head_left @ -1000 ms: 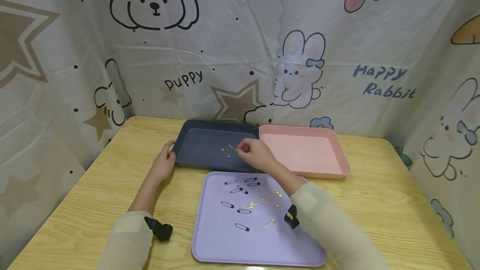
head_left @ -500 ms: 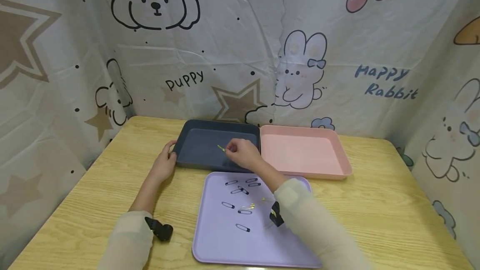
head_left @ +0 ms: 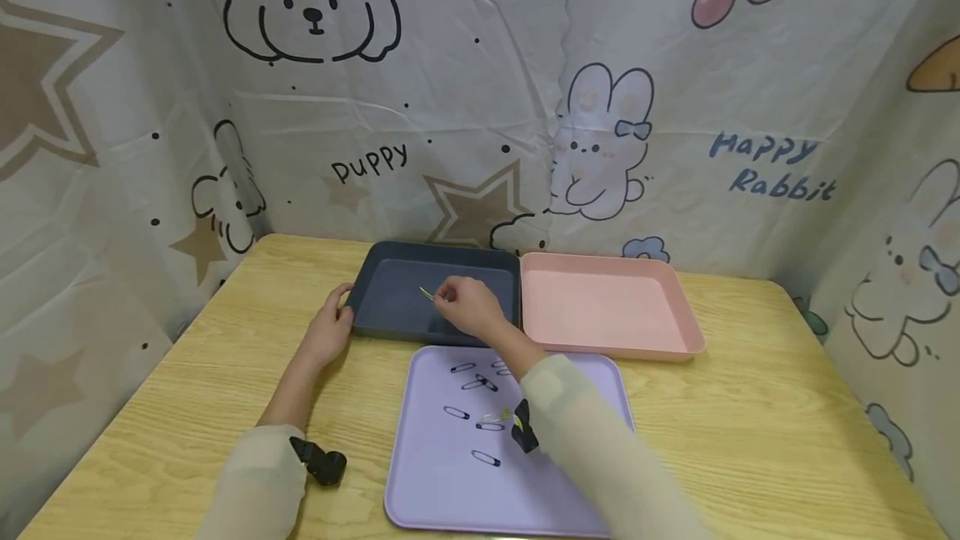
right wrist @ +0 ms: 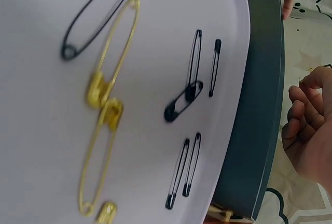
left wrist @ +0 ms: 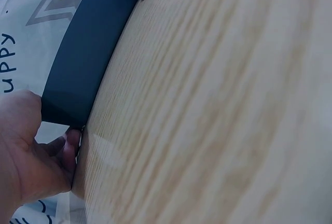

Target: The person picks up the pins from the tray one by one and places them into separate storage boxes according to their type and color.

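My right hand (head_left: 471,307) is above the dark blue tray (head_left: 390,273) and pinches a gold safety pin (head_left: 426,293) between thumb and fingertips. That pin also shows against the curtain in the left wrist view. At the tray's left end, my left hand (head_left: 330,329) holds its side, thumb and fingers against the wall. In front lies a lilac tray (head_left: 442,498) with several black safety pins (head_left: 486,458). Gold safety pins (right wrist: 97,88) lie among them, seen close in the right wrist view; in the head view the right forearm hides part of them.
A pink tray (head_left: 611,307) stands against the dark tray's right side. All the trays are on a wood-grain table (head_left: 765,407). Behind and at both sides hangs a printed curtain (head_left: 465,65).
My right hand has moved left over the dark blue tray, carrying the gold pin. Its forearm now covers more of the lilac tray. The left hand has stayed in place.
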Demonstrator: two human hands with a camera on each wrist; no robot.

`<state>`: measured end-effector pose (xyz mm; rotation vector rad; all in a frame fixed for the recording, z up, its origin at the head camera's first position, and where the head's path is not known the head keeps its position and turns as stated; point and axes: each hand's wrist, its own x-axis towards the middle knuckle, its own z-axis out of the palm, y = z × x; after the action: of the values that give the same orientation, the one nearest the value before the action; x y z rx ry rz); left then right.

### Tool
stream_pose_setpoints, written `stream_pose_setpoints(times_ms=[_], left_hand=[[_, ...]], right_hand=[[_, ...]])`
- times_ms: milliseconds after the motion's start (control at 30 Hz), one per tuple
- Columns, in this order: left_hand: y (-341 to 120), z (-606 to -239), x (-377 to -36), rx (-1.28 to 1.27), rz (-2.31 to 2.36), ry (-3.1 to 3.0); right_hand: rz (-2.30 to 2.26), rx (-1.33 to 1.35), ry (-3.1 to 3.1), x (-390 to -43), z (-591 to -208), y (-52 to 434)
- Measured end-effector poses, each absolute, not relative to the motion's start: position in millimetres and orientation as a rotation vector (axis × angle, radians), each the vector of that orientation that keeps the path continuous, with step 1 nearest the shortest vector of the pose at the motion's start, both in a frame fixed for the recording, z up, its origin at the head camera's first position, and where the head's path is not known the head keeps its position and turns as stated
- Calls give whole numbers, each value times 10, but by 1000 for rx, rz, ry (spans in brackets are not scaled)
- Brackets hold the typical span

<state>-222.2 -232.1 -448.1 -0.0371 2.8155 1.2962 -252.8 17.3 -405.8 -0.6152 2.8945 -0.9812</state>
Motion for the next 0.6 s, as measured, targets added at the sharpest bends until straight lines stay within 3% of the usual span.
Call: stream_pose_setpoints(times_ms=[600], left_hand=[[-2313,-4474,-2207,-52,1306,2810]], right_hand=[[-962,-516,2864,-2563,-4168,82]])
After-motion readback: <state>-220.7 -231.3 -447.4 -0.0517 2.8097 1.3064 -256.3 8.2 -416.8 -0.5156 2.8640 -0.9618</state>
